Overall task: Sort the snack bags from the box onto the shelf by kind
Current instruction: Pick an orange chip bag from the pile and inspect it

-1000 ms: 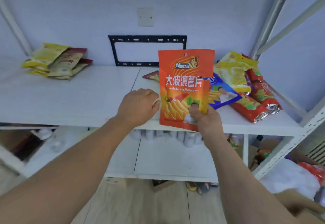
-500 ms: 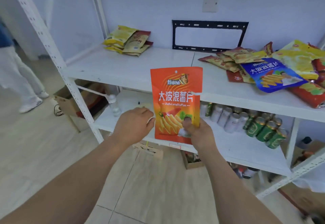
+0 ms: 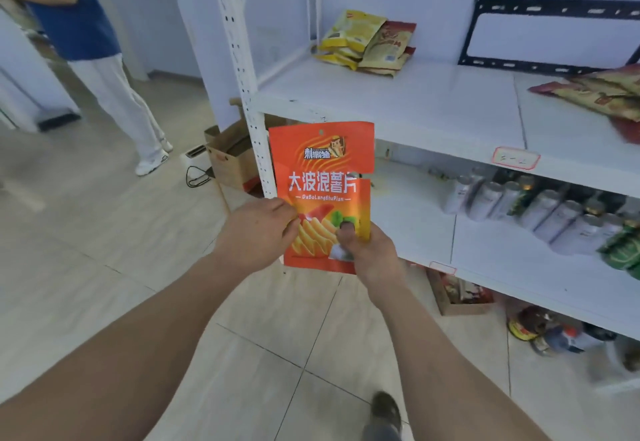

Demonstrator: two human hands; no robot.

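An orange chip bag [image 3: 323, 166] stands upright in front of me, below the edge of the white shelf [image 3: 398, 108]. My right hand [image 3: 367, 255] grips its lower right corner, thumb on the front. At the bag's lower left edge my left hand [image 3: 258, 232] has its fingers curled and touching the bag. A small stack of yellow and tan snack bags [image 3: 367, 42] lies at the shelf's back left. More tan and red bags [image 3: 602, 94] lie at the right edge of the view.
A white perforated upright [image 3: 242, 76] stands just behind the bag. Cans [image 3: 540, 208] fill the lower shelf. A cardboard box [image 3: 232, 160] sits on the floor by the upright. A person in blue top and white trousers [image 3: 104, 59] stands at far left. My shoe [image 3: 386, 413] shows below.
The view has swung left and back from the shelf; the bag now sits below the shelf edge. The pile at the right has mostly left view. Both hands keep their places on the bag.
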